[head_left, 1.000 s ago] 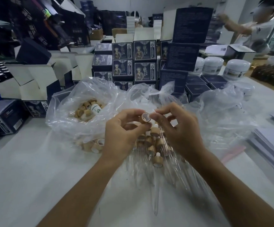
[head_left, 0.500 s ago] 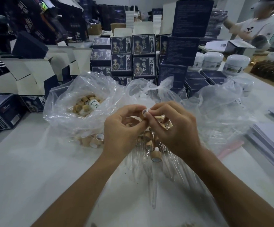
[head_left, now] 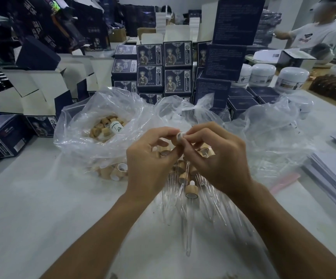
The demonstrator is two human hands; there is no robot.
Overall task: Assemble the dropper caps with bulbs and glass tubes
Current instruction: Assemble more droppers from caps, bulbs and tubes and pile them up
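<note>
Over the middle of the table my left hand (head_left: 149,164) pinches a wooden dropper cap (head_left: 176,140) with a white insert. My right hand (head_left: 217,156) meets it fingertip to fingertip and presses a small white bulb (head_left: 183,135) at the cap's opening; the bulb is mostly hidden by my fingers. Below the hands lie several finished droppers (head_left: 191,190), their wooden caps toward me and glass tubes (head_left: 188,234) pointing at the near edge. A clear plastic bag (head_left: 78,135) at the left holds loose wooden caps (head_left: 100,131).
More loose caps (head_left: 112,170) lie under the bag's plastic. Dark printed boxes (head_left: 163,69) stack up behind. White jars (head_left: 291,78) stand at the back right, stacked paper sheets (head_left: 334,174) at the right edge. Another person (head_left: 314,33) works at the far right.
Both hands have closed together around the cap and stayed at about the same spot. The camera has tipped slightly, so the scene sits a little higher.
</note>
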